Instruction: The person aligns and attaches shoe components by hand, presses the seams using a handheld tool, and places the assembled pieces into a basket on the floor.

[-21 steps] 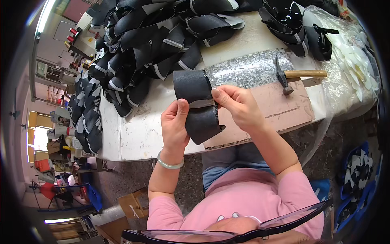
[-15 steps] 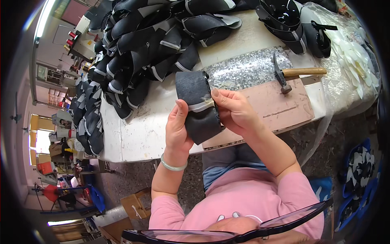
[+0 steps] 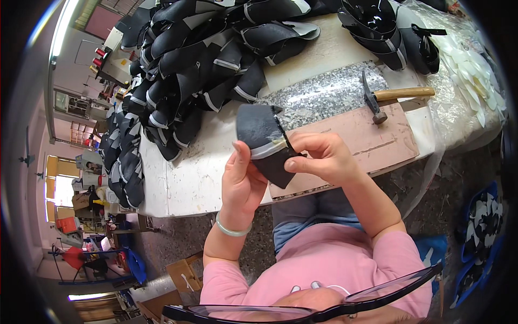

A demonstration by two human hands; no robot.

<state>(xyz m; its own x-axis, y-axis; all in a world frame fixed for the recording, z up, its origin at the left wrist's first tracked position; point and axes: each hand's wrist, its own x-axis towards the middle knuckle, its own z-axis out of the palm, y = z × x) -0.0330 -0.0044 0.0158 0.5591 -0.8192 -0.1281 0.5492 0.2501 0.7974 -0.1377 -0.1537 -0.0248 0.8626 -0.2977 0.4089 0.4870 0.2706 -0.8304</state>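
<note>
right hand (image 3: 329,157) pinches the black piece (image 3: 257,125), its thumb (image 3: 298,164) now below the pale strip (image 3: 268,149), earlier above.

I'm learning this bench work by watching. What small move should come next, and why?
Probably slide the right hand slightly up the edge of the black piece and smooth the end of the pale strip: that end looks rough and yellowish, the right hand pinches just below it, and the left hand supports the opposite side.

Bright room, black fisheye rim
Fluorescent tube (image 3: 65,28) and window (image 3: 64,190) blow out at left; speckled stone slab (image 3: 326,89) glares; edges bow.
</note>
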